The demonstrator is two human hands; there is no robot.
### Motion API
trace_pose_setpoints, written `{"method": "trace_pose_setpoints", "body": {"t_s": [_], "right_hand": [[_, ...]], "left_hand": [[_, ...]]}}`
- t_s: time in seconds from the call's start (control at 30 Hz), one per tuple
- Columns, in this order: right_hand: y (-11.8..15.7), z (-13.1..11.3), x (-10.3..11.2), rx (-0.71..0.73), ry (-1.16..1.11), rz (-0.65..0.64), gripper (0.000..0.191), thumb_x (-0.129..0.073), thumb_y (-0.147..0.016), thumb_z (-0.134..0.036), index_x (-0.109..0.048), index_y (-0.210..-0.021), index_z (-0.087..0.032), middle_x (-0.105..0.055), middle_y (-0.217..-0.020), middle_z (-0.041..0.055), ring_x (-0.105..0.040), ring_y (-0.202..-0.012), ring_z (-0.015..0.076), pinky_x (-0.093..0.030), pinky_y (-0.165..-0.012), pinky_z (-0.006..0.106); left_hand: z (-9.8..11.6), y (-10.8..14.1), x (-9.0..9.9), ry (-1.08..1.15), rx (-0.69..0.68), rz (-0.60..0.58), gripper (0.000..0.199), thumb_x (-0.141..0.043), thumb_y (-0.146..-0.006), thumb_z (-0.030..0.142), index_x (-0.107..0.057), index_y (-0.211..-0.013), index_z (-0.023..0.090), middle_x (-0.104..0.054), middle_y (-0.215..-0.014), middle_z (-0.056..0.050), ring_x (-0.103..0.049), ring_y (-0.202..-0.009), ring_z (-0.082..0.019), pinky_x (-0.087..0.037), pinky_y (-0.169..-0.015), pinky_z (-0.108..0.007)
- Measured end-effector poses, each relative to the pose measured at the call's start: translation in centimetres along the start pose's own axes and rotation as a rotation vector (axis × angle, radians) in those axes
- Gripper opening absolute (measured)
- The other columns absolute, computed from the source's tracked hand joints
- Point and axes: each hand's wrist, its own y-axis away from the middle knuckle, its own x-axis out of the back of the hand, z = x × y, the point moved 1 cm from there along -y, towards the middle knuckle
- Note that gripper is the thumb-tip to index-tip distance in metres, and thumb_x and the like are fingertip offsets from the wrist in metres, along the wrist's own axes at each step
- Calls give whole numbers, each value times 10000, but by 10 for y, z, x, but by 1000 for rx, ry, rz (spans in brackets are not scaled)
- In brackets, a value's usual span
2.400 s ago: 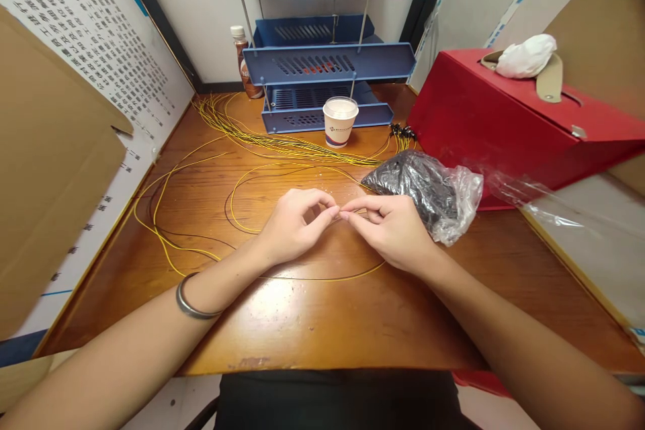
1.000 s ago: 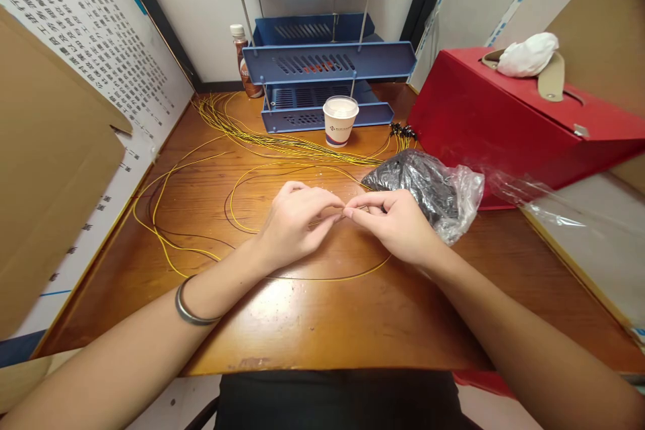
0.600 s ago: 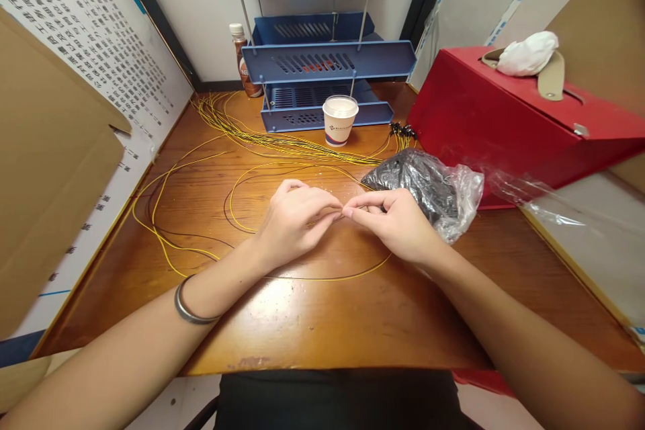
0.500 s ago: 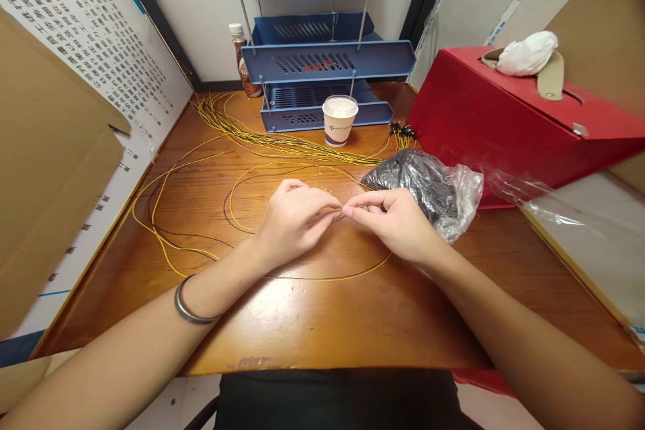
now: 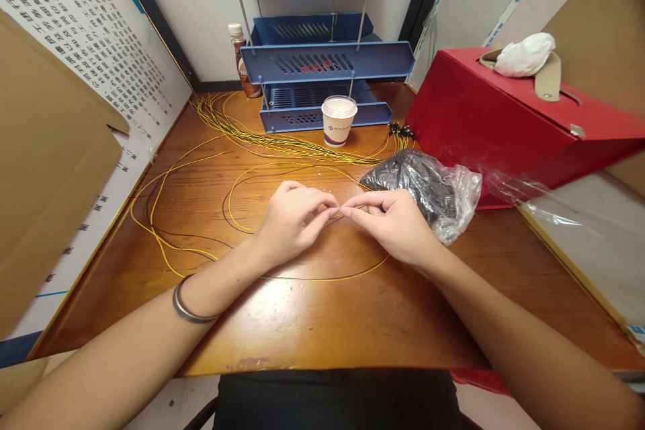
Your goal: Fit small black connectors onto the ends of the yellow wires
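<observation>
In the head view, take the paper cup [image 5: 338, 127] as your landmark on the desk [image 5: 297, 342]. Nearer you than the cup, your left hand [image 5: 292, 222] and right hand [image 5: 396, 223] nearly meet, thumb and forefinger of each pinching a thin wire [image 5: 327, 279]. Its ends are too small to make out at your fingertips, and your folded fingers hide part of it; its yellow and dark loops lie on the desk to the cup's left and nearer you. The wire bundle [image 5: 297, 148] passes just in front of the cup; its right part runs behind the plastic bag [image 5: 423, 188], whose dark contents you can't make out. Behind the cup stands the blue rack [image 5: 327, 64], cut off at the top and partly covering the bottle [image 5: 238, 57].
</observation>
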Motion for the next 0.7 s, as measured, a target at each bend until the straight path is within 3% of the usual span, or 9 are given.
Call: {"method": "trace_pose_setpoints", "body": {"t_s": [0.17,0.57,0.7], "right_hand": [[3,2,-3,118,96,62,247,-649,-850,-300,-839,-839,-143,-367,-478,-59,-264,-498,86,-232,-529,278],[4,4,-7,359,165,124,219,-634,-885,-196,-849,-874,-153,-689,-618,5,-332,-468,79,-305,-515,260],[4,5,-7,421,170,129,205,-638,-885,-170,-837,-854,-136,-665,-594,-8,-325,-462,70,-308,-515,252]], "left_hand": [[0,1,-1,53,71,-18,121,-590,-980,244,-677,-910,197,-748,-791,5,-643,-704,-146,-426,-864,-344],[2,0,0,116,186,-126,173,-502,-1005,274,-636,-937,189,-729,-863,-7,-622,-764,-165,-420,-839,-330],[3,0,1,142,213,-154,184,-484,-1010,286,-624,-941,190,-711,-854,-1,-598,-763,-165,-405,-850,-333]]}}
